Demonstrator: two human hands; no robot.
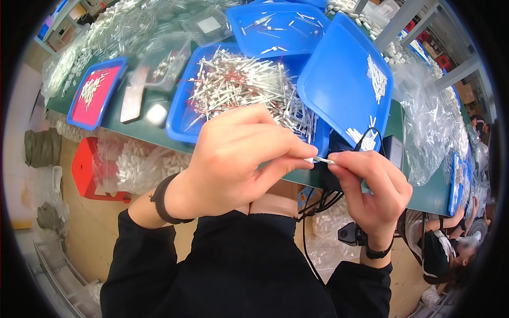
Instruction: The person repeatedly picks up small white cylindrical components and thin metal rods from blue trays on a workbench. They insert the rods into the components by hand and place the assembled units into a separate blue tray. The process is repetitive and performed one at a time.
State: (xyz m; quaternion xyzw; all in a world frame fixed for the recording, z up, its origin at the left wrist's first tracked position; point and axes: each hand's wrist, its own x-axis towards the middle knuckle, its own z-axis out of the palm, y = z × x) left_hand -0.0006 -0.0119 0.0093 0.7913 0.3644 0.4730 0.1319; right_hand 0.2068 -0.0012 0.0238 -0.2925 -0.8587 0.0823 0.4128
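Just in front of my body, both hands meet at a small thin white tube-like piece (pixel 322 159) with a clear-looking middle. My left hand (pixel 233 156) pinches its left end between thumb and forefinger. The other end sits in the fingertips of my right hand (pixel 374 188), also closed in a pinch. Behind my left hand, a blue tray (pixel 177 119) holds a heap of white stick-like parts (pixel 238 85), some with red bits. A second blue tray (pixel 339 79) leans over its right side, with short white tubes (pixel 363 138) in its near corner.
Left of the heap lie a phone (pixel 134 100), a small white case (pixel 157 114), a clear plastic box (pixel 167 66) and a pink-lined tray (pixel 95 98). Black cables (pixel 323 204) hang at the table's front edge. Plastic bags (pixel 424 122) lie right; a person sits beyond.
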